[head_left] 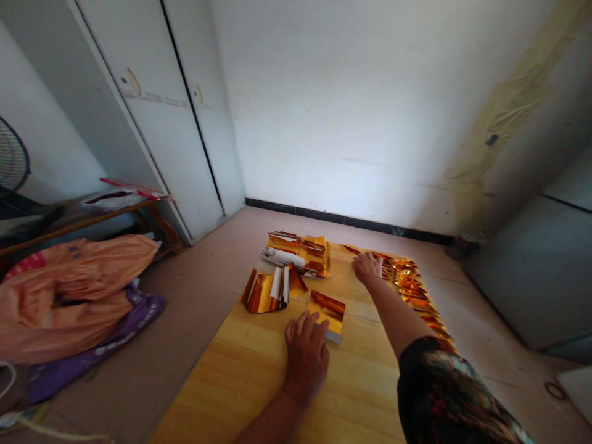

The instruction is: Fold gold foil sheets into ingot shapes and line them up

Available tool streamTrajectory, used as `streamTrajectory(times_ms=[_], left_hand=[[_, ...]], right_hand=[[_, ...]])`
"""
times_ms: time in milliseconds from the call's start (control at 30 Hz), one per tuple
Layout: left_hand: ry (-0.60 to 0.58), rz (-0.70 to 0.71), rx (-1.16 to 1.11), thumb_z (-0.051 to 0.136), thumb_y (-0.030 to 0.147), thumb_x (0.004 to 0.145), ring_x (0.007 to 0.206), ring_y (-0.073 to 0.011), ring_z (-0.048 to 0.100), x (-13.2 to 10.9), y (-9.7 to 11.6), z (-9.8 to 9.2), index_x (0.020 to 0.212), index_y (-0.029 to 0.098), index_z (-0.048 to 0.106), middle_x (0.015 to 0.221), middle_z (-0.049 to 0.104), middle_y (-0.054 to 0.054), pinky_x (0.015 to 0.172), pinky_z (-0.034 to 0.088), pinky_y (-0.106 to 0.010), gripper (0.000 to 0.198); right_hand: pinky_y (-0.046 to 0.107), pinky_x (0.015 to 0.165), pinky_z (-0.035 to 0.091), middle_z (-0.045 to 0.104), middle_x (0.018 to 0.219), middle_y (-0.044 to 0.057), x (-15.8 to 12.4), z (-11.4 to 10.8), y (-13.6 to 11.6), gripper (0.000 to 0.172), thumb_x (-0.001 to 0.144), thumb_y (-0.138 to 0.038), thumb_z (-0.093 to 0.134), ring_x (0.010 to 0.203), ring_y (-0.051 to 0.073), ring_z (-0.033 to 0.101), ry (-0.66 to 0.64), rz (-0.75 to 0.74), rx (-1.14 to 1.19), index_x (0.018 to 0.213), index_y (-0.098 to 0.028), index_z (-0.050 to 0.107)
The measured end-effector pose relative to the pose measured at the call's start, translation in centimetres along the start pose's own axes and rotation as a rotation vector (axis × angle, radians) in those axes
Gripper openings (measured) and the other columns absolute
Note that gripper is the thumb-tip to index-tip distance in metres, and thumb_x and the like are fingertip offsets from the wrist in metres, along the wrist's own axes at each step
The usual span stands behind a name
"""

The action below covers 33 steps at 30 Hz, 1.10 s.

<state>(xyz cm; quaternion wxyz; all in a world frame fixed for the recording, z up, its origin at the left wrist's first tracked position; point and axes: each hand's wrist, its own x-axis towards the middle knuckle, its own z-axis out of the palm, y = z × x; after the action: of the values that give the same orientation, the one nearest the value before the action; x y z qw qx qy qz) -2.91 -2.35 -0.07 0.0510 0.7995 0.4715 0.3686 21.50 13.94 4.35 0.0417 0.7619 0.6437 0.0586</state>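
Observation:
My left hand [306, 353] lies over the near left edge of a small gold foil sheet [327, 308]. Its fingers are spread and touch the sheet, which shows a pale strip along its near edge. Farther off, my right hand [367, 267] has its fingers bent down at the gold foil pieces [409, 280] along the table's right side. Whatever its fingertips hold, if anything, is hidden. Curled foil sheets with white backs [264, 291] lie ahead of my left hand, and a stack of gold foil [314, 251] sits behind them.
The wooden table [240, 364] reaches toward a white wall [342, 123]. At the left, an orange bag [78, 290] and a purple bag [115, 339] lie by a wooden bench [160, 225]. Cupboard doors [180, 123] stand behind, and a grey cabinet [536, 271] is at the right.

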Motion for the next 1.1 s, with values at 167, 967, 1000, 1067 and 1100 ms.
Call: streamTrajectory(times_ms=[167, 967, 1000, 1067, 1100], left_hand=[[-0.016, -0.010, -0.043, 0.053, 0.009, 0.073, 0.123, -0.0286, 0.042, -0.2, 0.0, -0.2, 0.114, 0.023, 0.059, 0.124, 0.057, -0.009, 0.104, 0.025, -0.052, 0.044], [0.003, -0.027, -0.062, 0.046, 0.001, 0.070, 0.103, -0.0224, 0.052, 0.6, -0.2, -0.2, 0.106, 0.021, 0.062, 0.097, 0.064, -0.006, 0.095, 0.034, -0.043, 0.045], [-0.005, -0.033, -0.067, 0.046, 0.001, 0.070, 0.098, -0.0219, 0.053, 0.7, -0.2, -0.3, 0.103, 0.022, 0.063, 0.093, 0.064, -0.005, 0.093, 0.035, -0.042, 0.043], [-0.018, -0.041, -0.070, 0.048, 0.002, 0.072, 0.091, -0.0210, 0.054, 0.7, -0.1, -0.4, 0.094, 0.023, 0.065, 0.085, 0.063, -0.004, 0.089, 0.035, -0.041, 0.035], [-0.021, -0.042, -0.069, 0.050, 0.003, 0.072, 0.088, -0.0208, 0.053, 0.8, -0.1, -0.5, 0.089, 0.023, 0.066, 0.082, 0.063, -0.003, 0.087, 0.035, -0.041, 0.031]], right_hand=[[0.050, 0.087, 0.029, 0.058, 0.121, 0.014, 0.9, 0.3, 0.2, 0.039, 0.092, -0.020, 0.028, 0.115, 0.029, 0.040, -0.074, 0.051, 0.003, 0.109, -0.019, 0.063], [0.037, 0.089, 0.033, 0.060, 0.118, 0.010, -7.7, -2.3, -5.0, 0.030, 0.094, -0.027, 0.034, 0.109, 0.023, 0.048, 0.179, -0.231, 0.167, 0.108, -0.021, 0.060], [0.035, 0.088, 0.035, 0.060, 0.119, 0.009, -9.1, -2.0, -5.5, 0.029, 0.094, -0.027, 0.036, 0.108, 0.022, 0.050, 0.172, -0.243, 0.207, 0.110, -0.022, 0.060], [0.033, 0.087, 0.039, 0.061, 0.120, 0.007, -11.8, -1.1, -5.9, 0.028, 0.093, -0.025, 0.038, 0.108, 0.020, 0.052, 0.171, -0.246, 0.319, 0.110, -0.022, 0.060], [0.032, 0.088, 0.040, 0.061, 0.120, 0.007, -13.1, -0.7, -5.9, 0.029, 0.093, -0.024, 0.038, 0.108, 0.020, 0.053, 0.181, -0.246, 0.385, 0.110, -0.022, 0.061]])
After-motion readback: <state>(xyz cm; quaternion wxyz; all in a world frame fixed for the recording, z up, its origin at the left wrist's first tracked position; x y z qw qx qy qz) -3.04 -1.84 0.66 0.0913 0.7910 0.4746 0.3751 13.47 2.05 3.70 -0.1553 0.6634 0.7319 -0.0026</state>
